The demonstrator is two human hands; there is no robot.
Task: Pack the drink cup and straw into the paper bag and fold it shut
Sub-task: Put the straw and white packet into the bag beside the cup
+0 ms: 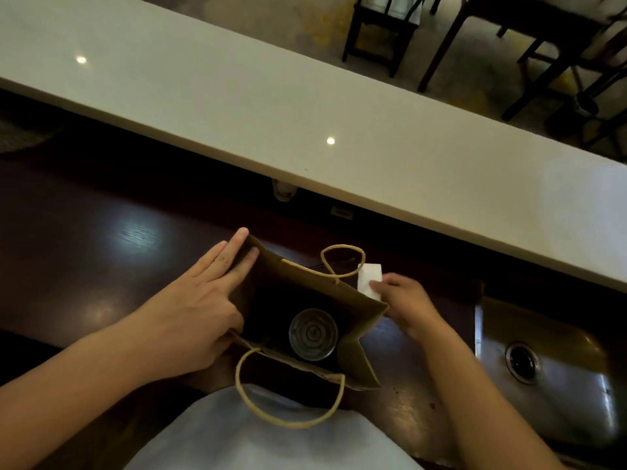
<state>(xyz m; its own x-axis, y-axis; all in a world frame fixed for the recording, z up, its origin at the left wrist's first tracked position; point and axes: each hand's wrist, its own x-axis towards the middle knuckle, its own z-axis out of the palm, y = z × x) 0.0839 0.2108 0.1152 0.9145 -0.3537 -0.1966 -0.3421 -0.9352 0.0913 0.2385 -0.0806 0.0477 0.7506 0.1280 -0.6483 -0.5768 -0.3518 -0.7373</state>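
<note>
While left hand (200, 310) spreads it, paper bag (359, 354) with cup (312, 334) inside; right hand (407, 300) pinching white paper (369, 278).

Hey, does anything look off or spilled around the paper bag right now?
Nothing stands out. The paper bag stands open with the cup upright inside, no spill visible. The right hand holds a white paper just outside the bag.

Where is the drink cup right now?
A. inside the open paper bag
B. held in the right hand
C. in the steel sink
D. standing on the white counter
A: the drink cup's round lid shows from above down inside the open paper bag, while the left hand steadies the bag's left side and the right hand holds a small white paper just outside it.
</note>
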